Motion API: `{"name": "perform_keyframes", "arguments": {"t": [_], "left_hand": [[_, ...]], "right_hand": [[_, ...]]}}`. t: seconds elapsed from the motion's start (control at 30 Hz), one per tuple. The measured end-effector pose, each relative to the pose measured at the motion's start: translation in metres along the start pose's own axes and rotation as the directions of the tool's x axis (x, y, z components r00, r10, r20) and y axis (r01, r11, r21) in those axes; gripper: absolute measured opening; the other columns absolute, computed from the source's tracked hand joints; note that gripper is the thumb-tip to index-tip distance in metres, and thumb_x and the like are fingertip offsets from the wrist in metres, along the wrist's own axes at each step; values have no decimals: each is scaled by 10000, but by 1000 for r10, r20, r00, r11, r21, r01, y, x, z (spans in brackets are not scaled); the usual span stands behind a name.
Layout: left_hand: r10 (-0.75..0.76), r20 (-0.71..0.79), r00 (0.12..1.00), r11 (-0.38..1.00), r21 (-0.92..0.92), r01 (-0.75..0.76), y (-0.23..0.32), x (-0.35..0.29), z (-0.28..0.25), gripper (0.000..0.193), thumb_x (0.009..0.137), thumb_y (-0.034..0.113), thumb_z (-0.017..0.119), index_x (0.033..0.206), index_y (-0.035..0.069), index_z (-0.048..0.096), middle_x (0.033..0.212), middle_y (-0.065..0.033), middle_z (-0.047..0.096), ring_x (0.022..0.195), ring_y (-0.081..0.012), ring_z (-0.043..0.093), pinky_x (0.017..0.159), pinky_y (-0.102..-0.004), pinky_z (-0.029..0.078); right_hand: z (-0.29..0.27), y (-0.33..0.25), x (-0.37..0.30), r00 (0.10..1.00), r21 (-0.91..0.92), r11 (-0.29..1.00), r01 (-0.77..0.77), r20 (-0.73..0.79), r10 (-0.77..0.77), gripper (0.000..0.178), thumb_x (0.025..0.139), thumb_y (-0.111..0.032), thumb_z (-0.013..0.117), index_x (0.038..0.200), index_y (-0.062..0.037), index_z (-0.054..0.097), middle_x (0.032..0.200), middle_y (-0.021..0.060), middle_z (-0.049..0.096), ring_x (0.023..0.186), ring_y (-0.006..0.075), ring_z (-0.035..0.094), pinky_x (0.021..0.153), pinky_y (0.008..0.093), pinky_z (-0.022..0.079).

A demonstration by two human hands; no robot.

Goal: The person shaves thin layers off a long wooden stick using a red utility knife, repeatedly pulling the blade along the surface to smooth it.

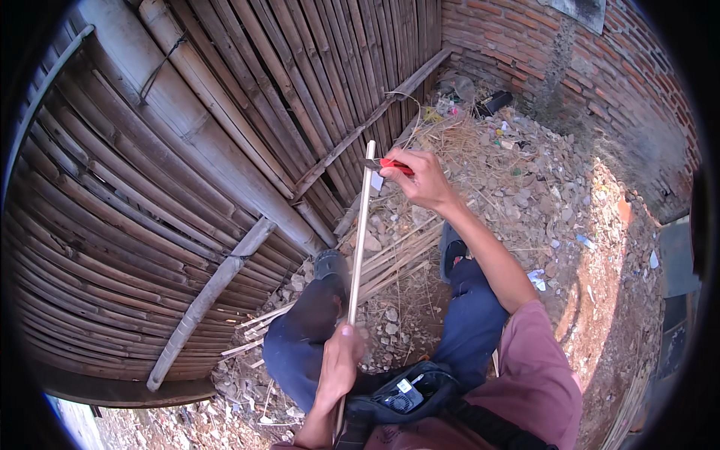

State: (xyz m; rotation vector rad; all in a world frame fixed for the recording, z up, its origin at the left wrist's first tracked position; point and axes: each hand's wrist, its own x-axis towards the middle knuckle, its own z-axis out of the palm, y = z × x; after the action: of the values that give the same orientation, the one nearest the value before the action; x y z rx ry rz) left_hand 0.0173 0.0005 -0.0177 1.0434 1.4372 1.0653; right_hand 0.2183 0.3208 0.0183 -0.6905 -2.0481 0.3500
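Observation:
A long thin pale bamboo strip (pixel 361 229) runs from my lap up toward the bamboo wall. My left hand (pixel 341 360) grips the strip's lower part, close to my body. Near the strip's top end, my right hand (pixel 421 178) holds a red-handled knife (pixel 393 166) with its blade touching the strip. My legs in dark blue trousers (pixel 307 330) stretch out on either side of the strip, over stony ground.
A wall of split bamboo slats (pixel 187 187) fills the left and centre. A red brick wall (pixel 570 67) stands at the back right. Loose bamboo strips (pixel 390 259), stones and litter cover the ground. A black waist bag (pixel 409 394) sits at my belly.

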Motion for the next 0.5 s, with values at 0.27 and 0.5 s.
{"name": "perform_keyframes", "arguments": {"t": [0.27, 0.5], "left_hand": [[-121, 230, 966, 936, -297, 188, -11, -20, -9, 462, 1178, 437, 310, 833, 138, 381, 631, 48, 333, 520, -74, 297, 471, -270, 237], [-95, 134, 986, 909, -392, 141, -9, -15, -23, 423, 1168, 482, 336, 976, 118, 431, 640, 43, 334, 468, -47, 253, 399, -231, 216]], "right_hand": [[3, 56, 24, 914, -39, 916, -400, -90, 396, 475, 1049, -492, 624, 1018, -33, 738, 797, 140, 723, 764, 305, 724, 731, 432, 539], [-21, 126, -18, 692, -274, 768, -579, 333, 641, 584, 1060, -568, 583, 1023, -7, 739, 796, 81, 667, 736, 180, 604, 720, 385, 500]]}}
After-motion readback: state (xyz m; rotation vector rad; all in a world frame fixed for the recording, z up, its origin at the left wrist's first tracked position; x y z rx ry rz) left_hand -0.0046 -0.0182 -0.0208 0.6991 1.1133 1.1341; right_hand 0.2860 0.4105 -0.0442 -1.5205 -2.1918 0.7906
